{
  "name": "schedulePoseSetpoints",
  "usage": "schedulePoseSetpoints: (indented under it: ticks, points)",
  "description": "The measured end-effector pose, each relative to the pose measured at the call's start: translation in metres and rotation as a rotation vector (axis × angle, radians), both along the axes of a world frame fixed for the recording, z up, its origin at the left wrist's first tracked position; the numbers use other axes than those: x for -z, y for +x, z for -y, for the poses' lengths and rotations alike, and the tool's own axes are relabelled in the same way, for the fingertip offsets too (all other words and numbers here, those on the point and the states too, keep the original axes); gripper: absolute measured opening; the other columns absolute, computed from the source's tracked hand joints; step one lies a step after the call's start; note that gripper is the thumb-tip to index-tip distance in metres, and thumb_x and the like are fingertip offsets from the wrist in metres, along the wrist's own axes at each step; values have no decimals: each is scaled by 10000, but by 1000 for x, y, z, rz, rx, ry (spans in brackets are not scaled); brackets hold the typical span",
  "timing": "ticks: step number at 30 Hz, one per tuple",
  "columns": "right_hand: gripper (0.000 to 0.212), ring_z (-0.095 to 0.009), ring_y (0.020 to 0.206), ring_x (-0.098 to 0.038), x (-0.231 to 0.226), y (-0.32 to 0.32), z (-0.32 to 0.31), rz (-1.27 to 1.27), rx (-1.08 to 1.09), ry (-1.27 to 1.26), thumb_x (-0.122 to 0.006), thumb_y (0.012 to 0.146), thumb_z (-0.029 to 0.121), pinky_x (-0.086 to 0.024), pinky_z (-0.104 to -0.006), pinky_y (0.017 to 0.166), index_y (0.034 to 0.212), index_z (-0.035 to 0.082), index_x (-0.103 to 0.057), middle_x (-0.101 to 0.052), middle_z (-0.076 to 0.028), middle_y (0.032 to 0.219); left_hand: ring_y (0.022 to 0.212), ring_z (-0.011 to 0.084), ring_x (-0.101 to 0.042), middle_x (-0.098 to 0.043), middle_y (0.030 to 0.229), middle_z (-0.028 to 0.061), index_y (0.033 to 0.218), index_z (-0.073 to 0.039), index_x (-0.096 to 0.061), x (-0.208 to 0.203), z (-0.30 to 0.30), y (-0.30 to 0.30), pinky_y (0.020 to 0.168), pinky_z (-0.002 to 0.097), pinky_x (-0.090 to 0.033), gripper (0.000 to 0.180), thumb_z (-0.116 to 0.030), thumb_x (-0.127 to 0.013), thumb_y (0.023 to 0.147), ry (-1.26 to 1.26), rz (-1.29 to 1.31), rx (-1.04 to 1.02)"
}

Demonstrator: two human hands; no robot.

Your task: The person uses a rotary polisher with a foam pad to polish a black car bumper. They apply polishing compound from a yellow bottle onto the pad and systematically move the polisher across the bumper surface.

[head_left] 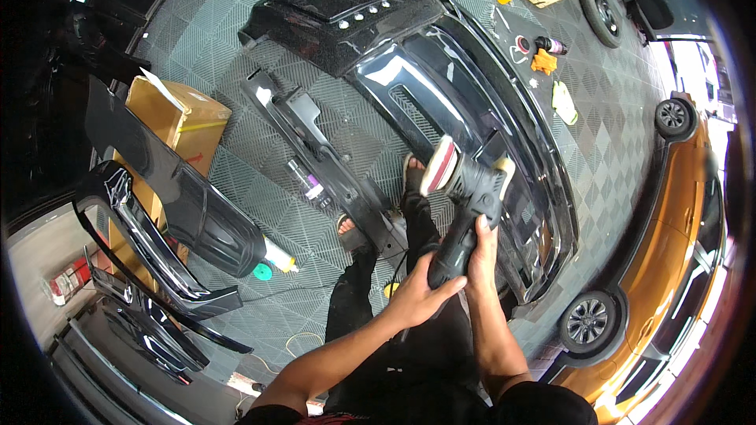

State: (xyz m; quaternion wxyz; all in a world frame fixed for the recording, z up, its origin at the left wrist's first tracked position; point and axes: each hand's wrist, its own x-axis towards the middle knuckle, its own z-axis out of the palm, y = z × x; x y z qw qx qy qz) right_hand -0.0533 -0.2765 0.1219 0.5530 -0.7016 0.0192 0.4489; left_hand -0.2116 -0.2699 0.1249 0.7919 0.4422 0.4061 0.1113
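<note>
Both of my hands are on a black power polisher (478, 198), held up in front of my body. My left hand (424, 293) wraps the rear of its body, thumb across the top. Along the other side of the body lies my right hand (482, 258), its fingers partly hidden behind the tool. The polisher's round pad (439, 167), pale with a dark red layer, faces left and looks tilted on edge. Below and beyond the tool is a large glossy black car bumper (429, 94) on the floor; I cannot tell whether the polisher touches it.
A long black trim piece (311, 138) lies by my feet, with a dark bottle (305, 179) beside it. Black car panels (185, 197) lean on a cardboard box (177, 114) at left. An orange car (665, 244) stands at right. Cloths (543, 61) and a loose wheel (600, 16) are far right.
</note>
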Motion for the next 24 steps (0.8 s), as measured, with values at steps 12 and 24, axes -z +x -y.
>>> schedulePoseSetpoints:
  ticks: [12, 24]
  points:
    - [691, -273, 817, -729, 23, 93, -199, -377, -325, 179, -819, 848, 185, -640, -395, 666, 1400, 89, -415, -670, -189, 1072, 848, 240, -736, -674, 1039, 119, 1304, 5, -536, 42, -193, 96, 765, 374, -619, 684, -268, -871, 775, -545, 368, -137]
    - [709, -208, 778, -687, 75, 74, -264, -141, -482, 97, -807, 802, 95, -603, -353, 652, 1393, 103, -415, -664, -130, 1095, 963, 176, -689, -654, 1114, 94, 1400, -1, -474, 89, -223, 90, 831, 345, -584, 675, -135, -807, 829, -434, 210, -376]
